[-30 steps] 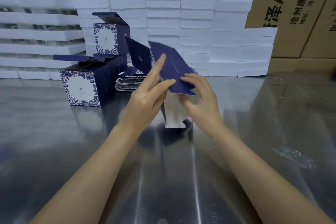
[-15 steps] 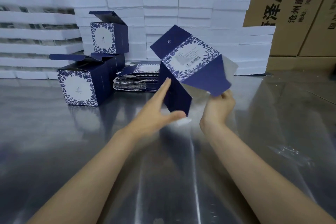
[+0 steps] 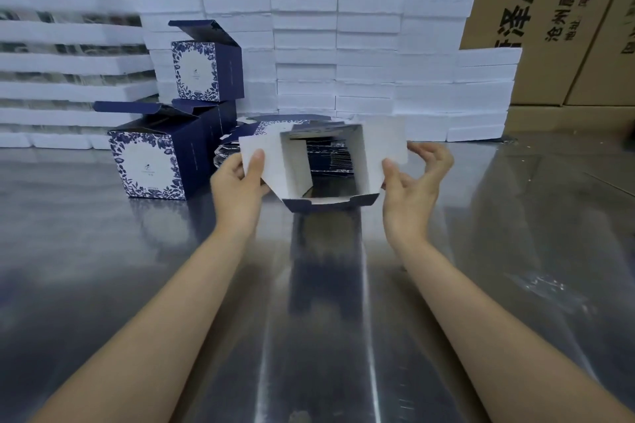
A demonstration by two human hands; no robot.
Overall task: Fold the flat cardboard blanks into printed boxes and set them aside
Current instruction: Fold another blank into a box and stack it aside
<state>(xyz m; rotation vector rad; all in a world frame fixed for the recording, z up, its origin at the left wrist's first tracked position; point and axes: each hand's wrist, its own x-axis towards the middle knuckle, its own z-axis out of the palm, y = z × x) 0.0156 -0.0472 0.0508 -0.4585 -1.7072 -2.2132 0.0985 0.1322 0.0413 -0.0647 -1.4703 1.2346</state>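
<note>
I hold a half-formed box above the steel table, its open end toward me so the white inside shows, with a navy flap along its lower edge. My left hand pinches the left white flap, thumb on top. My right hand grips the right flap with the thumb, its fingers curled behind. Behind it lies a stack of flat navy floral blanks. Three folded navy boxes with white floral panels stand to the left: one in front, one behind it, one on top.
Stacks of white foam slabs form a wall at the back and left. Brown printed cartons rise behind them. The shiny steel table stretches toward me. A clear plastic scrap lies at the right.
The blank has been swung round and opened into a tube, its open white inside now facing me. Both hands shifted to its side flaps.
</note>
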